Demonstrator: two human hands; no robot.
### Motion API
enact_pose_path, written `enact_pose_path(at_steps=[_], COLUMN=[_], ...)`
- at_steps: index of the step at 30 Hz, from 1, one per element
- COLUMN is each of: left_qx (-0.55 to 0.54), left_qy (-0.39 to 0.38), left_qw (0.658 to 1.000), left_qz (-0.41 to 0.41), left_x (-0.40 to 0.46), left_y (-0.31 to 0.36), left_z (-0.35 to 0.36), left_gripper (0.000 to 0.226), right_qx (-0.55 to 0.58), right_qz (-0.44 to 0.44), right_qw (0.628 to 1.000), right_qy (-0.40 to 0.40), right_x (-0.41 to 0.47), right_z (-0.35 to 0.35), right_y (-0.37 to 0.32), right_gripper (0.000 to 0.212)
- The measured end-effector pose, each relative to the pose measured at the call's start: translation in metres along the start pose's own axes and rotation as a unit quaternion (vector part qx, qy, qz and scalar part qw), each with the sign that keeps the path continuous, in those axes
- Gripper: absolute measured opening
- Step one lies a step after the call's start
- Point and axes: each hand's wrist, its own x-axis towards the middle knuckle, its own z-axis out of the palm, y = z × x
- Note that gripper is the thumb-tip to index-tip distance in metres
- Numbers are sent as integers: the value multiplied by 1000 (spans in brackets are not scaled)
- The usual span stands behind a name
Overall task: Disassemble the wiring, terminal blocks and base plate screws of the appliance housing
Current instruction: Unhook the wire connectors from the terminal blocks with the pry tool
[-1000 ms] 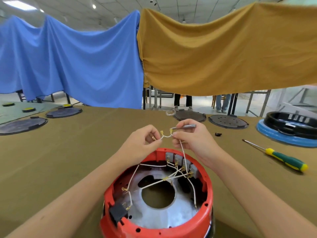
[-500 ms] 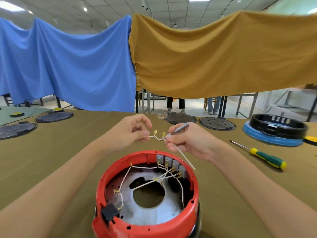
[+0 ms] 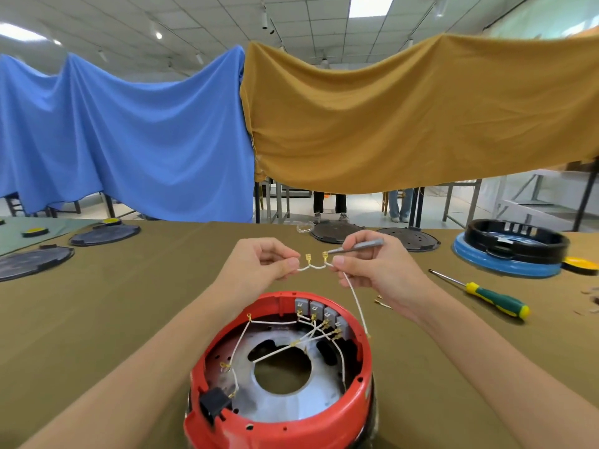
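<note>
The red appliance housing [image 3: 285, 426] stands upside down at the near edge, showing its metal base plate [image 3: 275, 403], several grey terminal blocks [image 3: 319, 311] and white wires. Above it, my left hand [image 3: 259, 267] pinches one end of a loose white wire [image 3: 312, 267] with brass terminals. My right hand [image 3: 372, 270] pinches the wire's other side and also holds a thin grey metal tool [image 3: 359, 246], whose tip touches a brass terminal. A free end of the wire hangs down past the housing's right rim.
A green and yellow screwdriver [image 3: 486, 296] lies to the right on the olive table cloth [image 3: 113, 303]. A black ring on a blue base [image 3: 509, 251] sits far right. Black round plates [image 3: 337, 231] lie at the back and left. A loose brass terminal [image 3: 382, 303] lies near my right wrist.
Both hands lifted the wire up and away from the housing; its lower end has come free of the terminals and now hangs outside the rim. The hands have spread slightly apart.
</note>
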Motion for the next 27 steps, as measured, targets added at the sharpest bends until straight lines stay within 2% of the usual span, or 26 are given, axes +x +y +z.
enact_pose_path(at_steps=[3, 5, 8, 9, 10, 12, 13, 16, 21, 23, 27], left_qx=[37, 7, -61, -33, 46, 250, 317, 378, 456, 483, 495], left_qy=[-17, -27, -37, -34, -30, -58, -92, -177, -130, -139, -115], left_qw=[999, 999, 997, 999, 998, 966, 944, 907, 880, 864, 861], left_qz=[26, 23, -12, -17, -15, -17, -27, -56, -24, -10, 3], left_x=[3, 1, -4, -5, -5, -6, -8, -15, -10, -7, -5], left_y=[4, 7, 7, 4, 1, -8, -12, -25, -30, -30, -32], left_z=[1, 3, 4, 2, -2, -11, -16, -21, -23, -23, -19], left_gripper=[8, 8, 21, 26, 32, 46, 49, 38, 36, 37, 39], right_qx=[-13, -6, 40, 68, 96, 129, 132, 152, 174, 137, -60], right_qz=[7, 1, -6, -6, -3, 13, 24, 55, 87, 74, 41], right_qw=[1000, 1000, 999, 998, 995, 990, 988, 982, 972, 975, 979], right_qy=[-18, -20, -5, 10, 27, 61, 72, 97, 131, 156, 192], right_x=[-3, -4, -5, -5, -5, -6, -6, -6, -3, -1, -3], right_z=[-7, -10, -15, -17, -19, -24, -26, -35, -50, -58, -79], right_y=[-2, -3, 0, 2, 5, 13, 17, 27, 30, 29, 35], right_gripper=[23, 24, 32, 35, 35, 33, 32, 30, 27, 24, 19])
